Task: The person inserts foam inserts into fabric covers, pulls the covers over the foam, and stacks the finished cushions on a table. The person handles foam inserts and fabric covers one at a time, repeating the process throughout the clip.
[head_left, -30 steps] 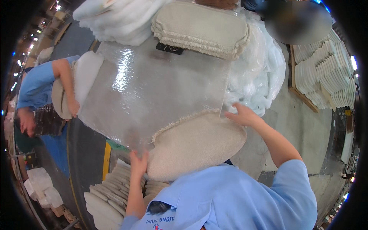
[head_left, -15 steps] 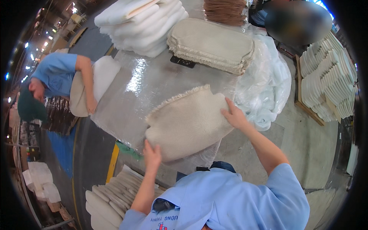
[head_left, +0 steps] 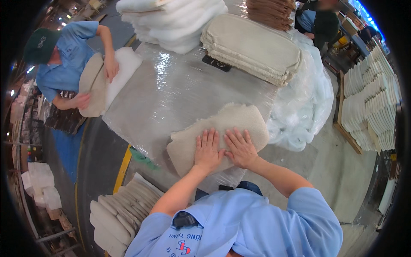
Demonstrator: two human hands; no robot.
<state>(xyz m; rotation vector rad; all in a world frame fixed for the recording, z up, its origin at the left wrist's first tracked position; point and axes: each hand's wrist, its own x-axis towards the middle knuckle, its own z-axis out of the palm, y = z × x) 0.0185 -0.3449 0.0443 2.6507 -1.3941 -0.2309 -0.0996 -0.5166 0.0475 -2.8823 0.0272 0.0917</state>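
Note:
A beige woven fabric piece with rounded ends and a frayed far edge, perhaps a cushion cover, lies on the near part of the plastic-wrapped table. My left hand rests palm down near its middle, fingers spread. Beside it my right hand lies flat on the same piece, also with fingers apart. The two thumbs nearly meet. Neither hand grips anything. What lies under the fabric is hidden.
Beyond are a stack of beige fabric pieces, white padding and brown pieces. Clear plastic bags flank the table's right. A co-worker handles beige and white pieces at left. Cushion piles stand lower left and right.
Both my hands moved from the fabric's ends to its middle and now lie flat. The fabric's outline has shifted, its near edge higher. The co-worker brought a second hand onto their piece.

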